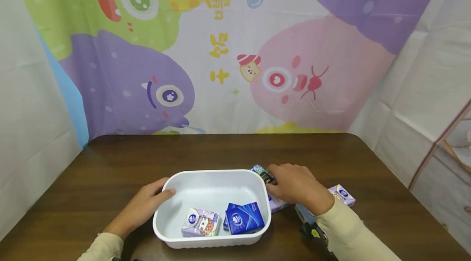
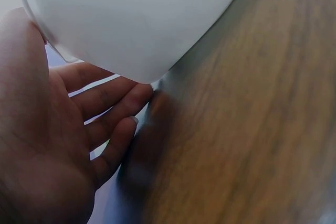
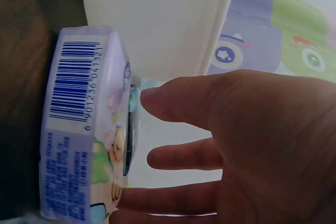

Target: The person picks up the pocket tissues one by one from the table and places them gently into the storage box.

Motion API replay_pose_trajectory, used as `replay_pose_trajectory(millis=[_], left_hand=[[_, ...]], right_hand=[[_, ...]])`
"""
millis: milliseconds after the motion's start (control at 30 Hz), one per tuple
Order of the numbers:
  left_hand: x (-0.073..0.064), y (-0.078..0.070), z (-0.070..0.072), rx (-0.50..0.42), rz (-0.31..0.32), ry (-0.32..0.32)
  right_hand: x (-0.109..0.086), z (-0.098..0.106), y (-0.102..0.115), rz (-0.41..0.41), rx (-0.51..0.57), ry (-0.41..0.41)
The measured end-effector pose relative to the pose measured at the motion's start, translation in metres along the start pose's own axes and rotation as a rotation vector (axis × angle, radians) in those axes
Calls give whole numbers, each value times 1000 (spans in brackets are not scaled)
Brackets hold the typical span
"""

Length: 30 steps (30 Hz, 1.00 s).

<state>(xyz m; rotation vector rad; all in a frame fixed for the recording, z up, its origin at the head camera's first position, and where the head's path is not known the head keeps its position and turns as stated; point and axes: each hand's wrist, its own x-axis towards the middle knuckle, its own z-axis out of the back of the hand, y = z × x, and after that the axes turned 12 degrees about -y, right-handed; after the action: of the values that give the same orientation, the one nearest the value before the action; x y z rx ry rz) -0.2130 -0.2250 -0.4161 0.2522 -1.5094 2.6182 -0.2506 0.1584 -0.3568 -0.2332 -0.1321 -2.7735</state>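
A white plastic basin (image 1: 206, 195) stands at the front of the table. My left hand (image 1: 147, 200) holds its left end, the thumb over the rim and the fingers along the outer wall (image 2: 121, 19). Inside lie a lilac cartoon tissue pack (image 1: 200, 223) and two overlapping dark blue tissue packs (image 1: 245, 218). Just right of the basin, my right hand (image 1: 296, 183) reaches over a dark, teal-ended pack (image 1: 265, 175). Its thumb and fingers stand apart beside that pack in the right wrist view. Below it lies a lilac tissue pack (image 3: 73, 129) with a barcode on its side.
Another lilac tissue pack (image 1: 342, 195) lies right of my right forearm. A light blue pack (image 1: 304, 214) is partly covered by that wrist and its dark strap. Behind the brown table (image 1: 220, 150) hangs a cartoon-printed cloth (image 1: 220, 101), with pale cloths at both sides.
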Motion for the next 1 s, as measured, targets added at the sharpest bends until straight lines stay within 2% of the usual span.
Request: replay_pose_trajectory(millis=[267, 600, 1000], left_hand=[[1, -3, 1, 23, 1, -3], [1, 2, -1, -8, 10, 6], [0, 2, 0, 8, -10, -4]], right_hand=[[1, -6, 1, 16, -17, -33], [-2, -14, 4, 28, -19, -77], [-1, -12, 5, 11, -44, -78]])
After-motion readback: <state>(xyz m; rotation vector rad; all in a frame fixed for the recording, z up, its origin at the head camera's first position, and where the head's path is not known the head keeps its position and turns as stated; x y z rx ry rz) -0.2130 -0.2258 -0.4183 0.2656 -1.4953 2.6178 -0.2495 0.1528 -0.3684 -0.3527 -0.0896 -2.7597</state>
